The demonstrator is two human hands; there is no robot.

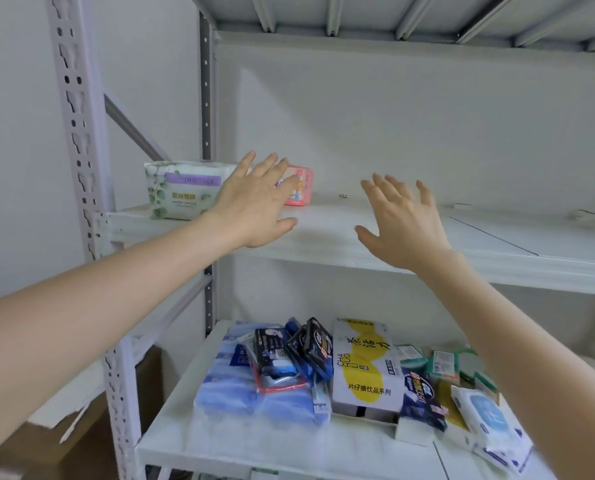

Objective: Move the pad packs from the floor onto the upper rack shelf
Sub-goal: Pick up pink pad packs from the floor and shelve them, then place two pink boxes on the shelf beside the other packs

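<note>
Two pad packs stand at the left end of the upper rack shelf (497,244): a white pack with green leaves and a purple label (181,190), and a smaller pink pack (301,188) to its right. My left hand (254,202) hovers in front of them with fingers spread and straight, partly hiding both; it holds nothing. My right hand (403,220) is raised over the middle of the shelf, fingers spread, holding nothing. The floor is out of view.
The lower shelf (220,441) carries a blue bundle (254,393), several dark packs (303,351), a white and yellow box (365,368) and wipes (490,420). A perforated grey upright (77,133) stands at left. Another shelf's underside is overhead.
</note>
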